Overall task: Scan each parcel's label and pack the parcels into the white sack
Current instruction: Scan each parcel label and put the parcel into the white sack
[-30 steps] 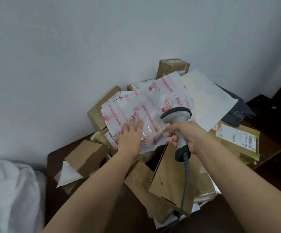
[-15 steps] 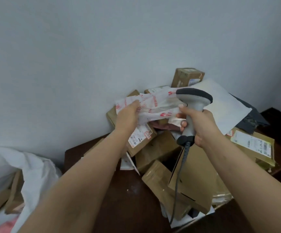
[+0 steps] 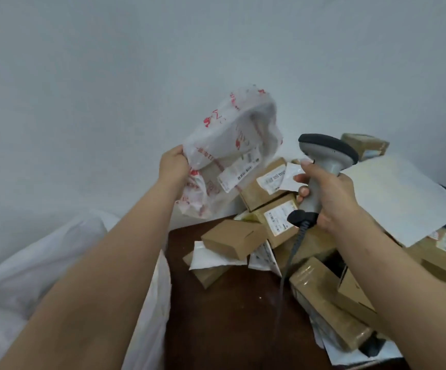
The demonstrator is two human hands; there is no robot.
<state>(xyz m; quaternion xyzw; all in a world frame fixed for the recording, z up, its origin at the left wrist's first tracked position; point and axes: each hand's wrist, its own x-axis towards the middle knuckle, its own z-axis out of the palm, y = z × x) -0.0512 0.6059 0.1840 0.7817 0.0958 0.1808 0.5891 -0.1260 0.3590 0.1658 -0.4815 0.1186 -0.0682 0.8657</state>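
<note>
The printed plastic parcel (image 3: 229, 153) hangs in the air left of the pile, label (image 3: 239, 170) turned toward the scanner (image 3: 323, 166), probably for reading. The left hand (image 3: 172, 166) has its fingers clenched on the parcel's edge; the right hand (image 3: 328, 198) wraps the scanner's handle. One white sack (image 3: 29, 276) waits near left; roughly ten parcels crowd the bench (image 3: 229, 316).

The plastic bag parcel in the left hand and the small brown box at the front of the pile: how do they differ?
The plastic bag parcel is soft, crumpled and white with red print; the small brown box is stiff, plain cardboard. The left hand holds the bag up in the air; the box rests on the pile, untouched. The bag shows a label; none shows on the box. Both are still outside the white sack.
</note>
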